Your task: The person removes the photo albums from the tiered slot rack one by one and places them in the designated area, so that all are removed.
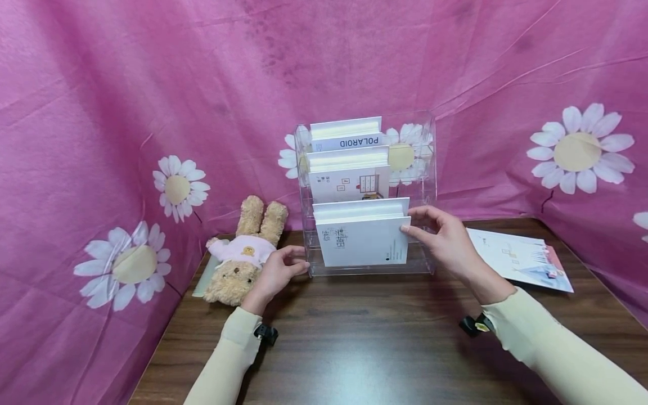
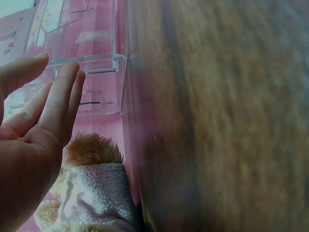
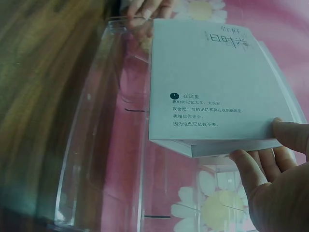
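Note:
A clear tiered rack (image 1: 372, 269) stands on the table. In its lowest tier is a thick white book (image 1: 364, 244) with dark lettering, upright and leaning back a little. My right hand (image 1: 448, 239) pinches this book by its right edge, the thumb on the front cover, as the right wrist view shows too. Beside the rack's lower left corner is my left hand (image 1: 280, 270), its fingertips touching or very near the clear side; its fingers are fairly straight in the left wrist view. Behind, a book with a picture cover (image 1: 349, 184) and one marked POLAROID (image 1: 346, 142) fill higher tiers.
A teddy bear (image 1: 238, 275) in a pink top lies left of the rack, partly over a pale green flat item (image 1: 205, 278). On the right lies a white illustrated book or booklet (image 1: 516, 256). Pink daisy-printed cloth (image 1: 354, 62) hangs behind the wooden table (image 1: 334, 332).

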### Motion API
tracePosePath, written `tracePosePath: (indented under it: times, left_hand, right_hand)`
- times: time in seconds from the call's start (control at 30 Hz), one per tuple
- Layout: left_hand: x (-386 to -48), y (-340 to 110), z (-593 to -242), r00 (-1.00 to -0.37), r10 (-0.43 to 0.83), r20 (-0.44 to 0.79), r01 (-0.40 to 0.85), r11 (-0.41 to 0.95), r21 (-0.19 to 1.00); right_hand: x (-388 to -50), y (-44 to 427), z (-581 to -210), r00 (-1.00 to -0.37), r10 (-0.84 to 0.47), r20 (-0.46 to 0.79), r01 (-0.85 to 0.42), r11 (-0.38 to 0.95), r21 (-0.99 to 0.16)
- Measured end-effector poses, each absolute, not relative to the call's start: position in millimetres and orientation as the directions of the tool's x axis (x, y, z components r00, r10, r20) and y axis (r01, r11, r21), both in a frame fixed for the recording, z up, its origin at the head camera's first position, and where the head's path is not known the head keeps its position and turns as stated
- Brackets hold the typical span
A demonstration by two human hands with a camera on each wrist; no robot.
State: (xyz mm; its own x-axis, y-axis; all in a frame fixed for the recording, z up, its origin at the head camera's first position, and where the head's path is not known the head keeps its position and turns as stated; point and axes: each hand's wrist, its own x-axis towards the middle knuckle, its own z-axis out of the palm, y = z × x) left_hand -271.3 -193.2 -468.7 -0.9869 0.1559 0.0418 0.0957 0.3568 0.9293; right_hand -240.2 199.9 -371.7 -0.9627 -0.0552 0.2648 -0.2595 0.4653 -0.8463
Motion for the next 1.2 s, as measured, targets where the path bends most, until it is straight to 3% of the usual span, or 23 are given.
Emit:
tracePosePath:
  times: [1.2]
  left_hand:
    - [-271.2, -192.6, -468.4, -0.984, 0.176, 0.017, 0.076, 0.336, 0.939]
  right_hand:
    - [-197.0, 202.4, -418.6, -0.980, -0.090, 0.175, -0.197, 0.474, -0.858]
